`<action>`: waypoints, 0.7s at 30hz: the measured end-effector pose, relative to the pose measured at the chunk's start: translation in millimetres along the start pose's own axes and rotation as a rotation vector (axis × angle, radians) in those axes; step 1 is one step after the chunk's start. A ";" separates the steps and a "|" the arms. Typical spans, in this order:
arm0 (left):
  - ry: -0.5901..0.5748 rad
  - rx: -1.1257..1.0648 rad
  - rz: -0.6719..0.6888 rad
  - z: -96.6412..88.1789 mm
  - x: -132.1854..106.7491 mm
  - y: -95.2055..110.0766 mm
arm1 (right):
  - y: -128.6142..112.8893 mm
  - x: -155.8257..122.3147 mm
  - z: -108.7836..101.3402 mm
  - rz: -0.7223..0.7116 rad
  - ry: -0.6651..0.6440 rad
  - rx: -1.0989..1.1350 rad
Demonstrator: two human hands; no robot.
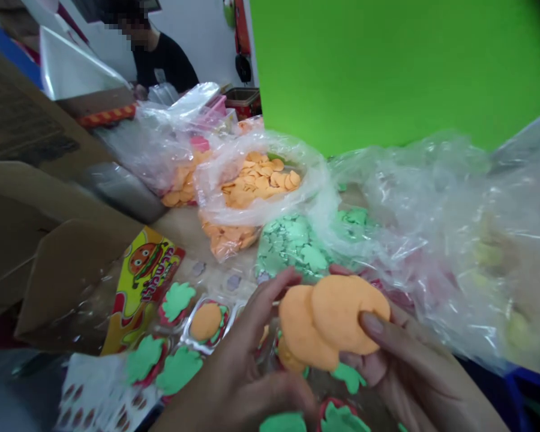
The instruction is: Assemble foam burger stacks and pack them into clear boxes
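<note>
The left hand (pixel 238 360) and right hand (pixel 414 372) pinch two overlapping flat round orange gummy discs (pixel 337 315) lying sideways between them, the right thumb (pixel 372 324) pressing the nearer edge

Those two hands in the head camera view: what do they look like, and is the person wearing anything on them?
The left hand and right hand are bare: no gloves, rings or watch show, and no sleeve comes into view. The right thumb has a smooth, rounded nail.

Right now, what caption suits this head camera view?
Left hand and right hand pinch orange discs beside a clear plastic tray and a clear bag of orange discs.
</note>
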State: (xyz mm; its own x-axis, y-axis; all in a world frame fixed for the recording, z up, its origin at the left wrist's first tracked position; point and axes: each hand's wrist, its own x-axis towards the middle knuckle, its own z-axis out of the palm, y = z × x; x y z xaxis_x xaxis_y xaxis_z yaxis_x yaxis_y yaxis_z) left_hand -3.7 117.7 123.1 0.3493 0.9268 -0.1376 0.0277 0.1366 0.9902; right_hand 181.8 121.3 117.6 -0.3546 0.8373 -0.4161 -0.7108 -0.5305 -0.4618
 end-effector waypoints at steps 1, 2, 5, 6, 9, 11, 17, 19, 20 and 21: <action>0.044 -0.092 -0.041 2.3 -4.9 -0.7 | 3.4 -0.3 -1.0 0.015 -0.001 0.000; 0.101 -0.162 -0.070 4.5 -9.0 -2.0 | 7.7 -0.4 -1.7 0.032 0.011 -0.019; 0.322 -0.275 -0.116 8.3 -18.2 -11.1 | 24.4 -0.5 -3.1 0.016 0.128 -0.209; 0.397 -0.307 -0.129 7.3 -21.3 -16.0 | 30.1 -0.4 -3.6 -0.028 0.183 -0.293; 0.589 -0.435 -0.158 -6.2 -35.3 -34.6 | 42.8 -0.4 -7.9 -0.167 0.293 -0.472; 0.682 -0.422 -0.168 -22.0 -51.2 -47.9 | 47.0 -0.6 -14.2 -0.159 0.284 -0.554; 0.424 0.095 -0.395 -42.8 -102.0 -88.0 | 74.4 -7.8 -42.6 0.125 0.126 -1.033; 0.380 0.300 -0.377 -35.3 -108.2 -103.5 | 92.0 -12.2 -52.2 0.133 0.075 -1.110; 0.389 0.414 -0.349 -30.8 -109.2 -110.8 | 100.5 -14.0 -56.9 0.128 0.046 -1.157; 0.412 0.517 -0.318 -26.6 -109.2 -117.3 | 108.1 -15.4 -61.1 0.105 0.024 -1.220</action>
State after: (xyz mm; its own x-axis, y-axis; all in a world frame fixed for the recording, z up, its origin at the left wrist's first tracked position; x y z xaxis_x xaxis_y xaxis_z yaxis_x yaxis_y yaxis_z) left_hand -70.1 9.8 21.4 -0.1271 0.9400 -0.3165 0.5432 0.3330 0.7708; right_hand 147.6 43.0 26.2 -0.3550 0.7874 -0.5039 0.3601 -0.3823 -0.8510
